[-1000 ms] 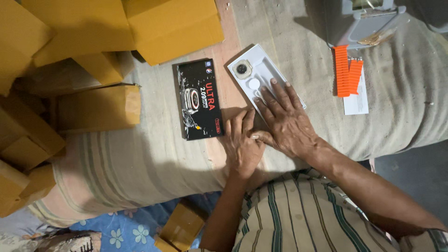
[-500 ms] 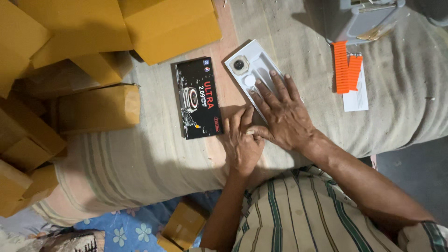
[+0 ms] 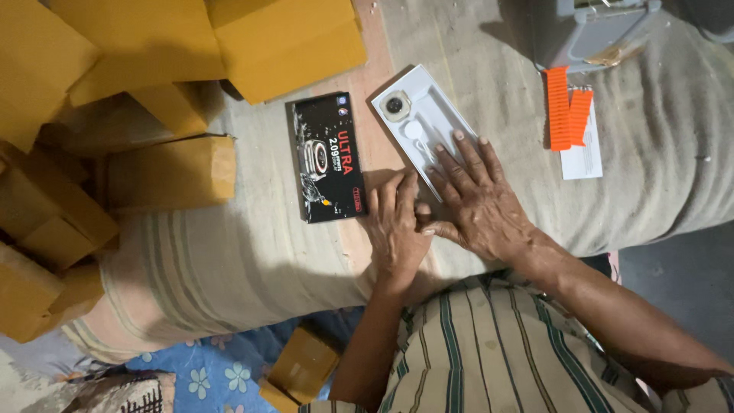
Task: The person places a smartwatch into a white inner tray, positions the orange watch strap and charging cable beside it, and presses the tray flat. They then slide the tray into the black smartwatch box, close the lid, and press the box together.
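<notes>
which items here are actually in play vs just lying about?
In play:
- white tray, under the right hand
- round watch face seated in the tray
- left hand, flat beside the tray
- black product box, next to the left hand

Lying about:
- yellow cartons
- orange straps
- white paper slip
- grey box

We see a bench covered in coarse beige cloth [image 3: 650, 153], its near edge draped with faint stripes. Yellow cardboard boxes [image 3: 191, 46] pile over its far left corner and down the left edge. A grey machine [image 3: 589, 30] stands at the far right edge. Below the near edge lies blue flowered fabric [image 3: 222, 375] on the left, grey floor [image 3: 680, 283] on the right. Light is soft.
</notes>
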